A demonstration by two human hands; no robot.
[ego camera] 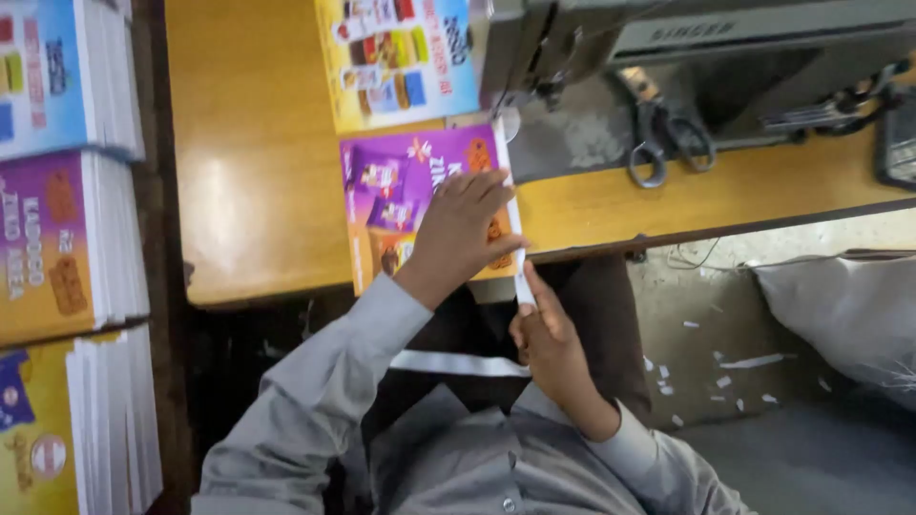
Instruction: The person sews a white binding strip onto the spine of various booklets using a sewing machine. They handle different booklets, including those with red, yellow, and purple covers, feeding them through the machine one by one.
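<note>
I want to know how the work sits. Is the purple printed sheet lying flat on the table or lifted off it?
Flat. The purple printed sheet lies on the wooden table, pressed down by the left hand; its near edge overhangs the table edge.

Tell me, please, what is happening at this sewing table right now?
A person in a grey shirt sits at a wooden table with a sewing machine. The left hand presses flat on a purple printed sheet, while the right hand pinches a white strip running along that sheet's right edge. A yellow and blue sheet lies just beyond it. Scissors rest by the machine, and stacks of printed sheets stand at the left.
</note>
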